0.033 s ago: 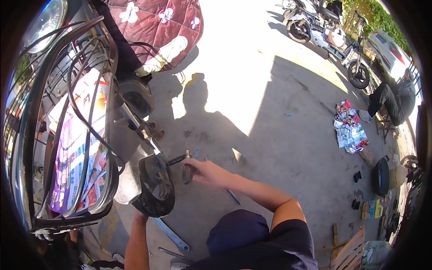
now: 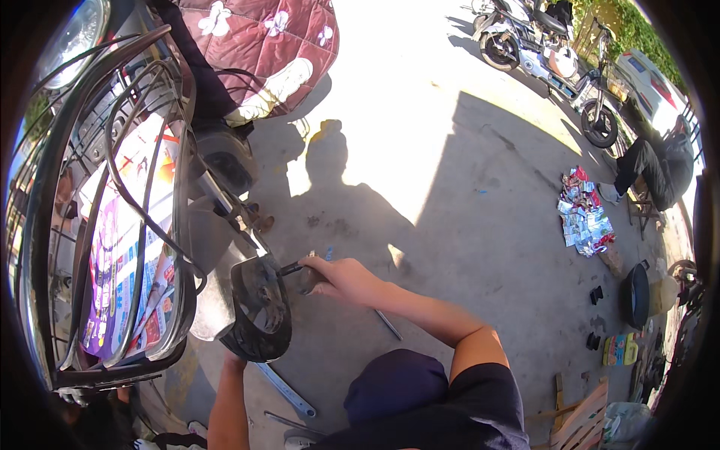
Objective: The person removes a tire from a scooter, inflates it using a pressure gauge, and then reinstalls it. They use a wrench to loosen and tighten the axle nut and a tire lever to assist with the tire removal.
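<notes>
The small wheel [image 2: 262, 307] of a scooter, with a black tyre, stands in front of me at the left. My right hand [image 2: 334, 279] is closed round a dark rod-shaped tool [image 2: 290, 268] whose far end meets the wheel's right side near its edge. Its exact kind is hard to make out. My left hand [image 2: 234, 361] reaches the underside of the tyre; its fingers are hidden behind the rubber. A pale mudguard [image 2: 214, 307] sits beside the wheel. On the ground below lies a long steel wrench [image 2: 289, 390].
A wire basket [image 2: 187, 300] with printed papers fills the left. Metal rods [image 2: 388, 325] lie on the concrete. Far right are a seated person [image 2: 660, 165], crumpled packets [image 2: 583, 214], a black basin [image 2: 636, 295] and a chair [image 2: 585, 416]. Parked scooters [image 2: 540, 52] stand behind.
My right hand has moved slightly up and to the left, toward the wheel, still on the tool. My left hand and the wheel look unmoved.
</notes>
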`<control>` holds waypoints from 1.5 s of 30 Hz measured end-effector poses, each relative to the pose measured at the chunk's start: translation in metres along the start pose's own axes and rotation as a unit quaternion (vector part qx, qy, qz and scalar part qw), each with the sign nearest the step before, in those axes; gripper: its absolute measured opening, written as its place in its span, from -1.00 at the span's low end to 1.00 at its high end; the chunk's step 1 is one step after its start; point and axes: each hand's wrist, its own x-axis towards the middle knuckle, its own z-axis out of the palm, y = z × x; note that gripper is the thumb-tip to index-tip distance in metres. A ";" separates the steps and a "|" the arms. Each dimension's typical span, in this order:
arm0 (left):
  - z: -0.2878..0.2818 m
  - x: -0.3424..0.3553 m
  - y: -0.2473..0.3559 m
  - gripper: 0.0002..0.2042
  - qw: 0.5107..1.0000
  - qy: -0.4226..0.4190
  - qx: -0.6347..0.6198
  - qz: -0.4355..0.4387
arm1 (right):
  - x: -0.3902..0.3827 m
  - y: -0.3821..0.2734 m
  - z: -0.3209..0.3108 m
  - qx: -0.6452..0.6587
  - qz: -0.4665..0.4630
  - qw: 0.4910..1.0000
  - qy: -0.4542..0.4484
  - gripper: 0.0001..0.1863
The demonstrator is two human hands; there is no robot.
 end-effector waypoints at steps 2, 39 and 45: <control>0.000 -0.003 0.001 -0.51 1.000 -0.001 0.002 0.004 | 0.041 -0.003 -0.018 -0.178 -0.033 0.982 0.059 -0.60; -0.005 -0.002 -0.011 -0.44 0.997 -0.022 -0.066 -0.033 | 0.012 0.022 0.008 -0.114 -0.160 0.966 0.170 -0.57; 0.010 -0.004 0.002 -0.47 0.998 -0.019 -0.058 -0.001 | 0.023 0.016 0.017 -0.190 -0.137 0.954 0.188 -0.55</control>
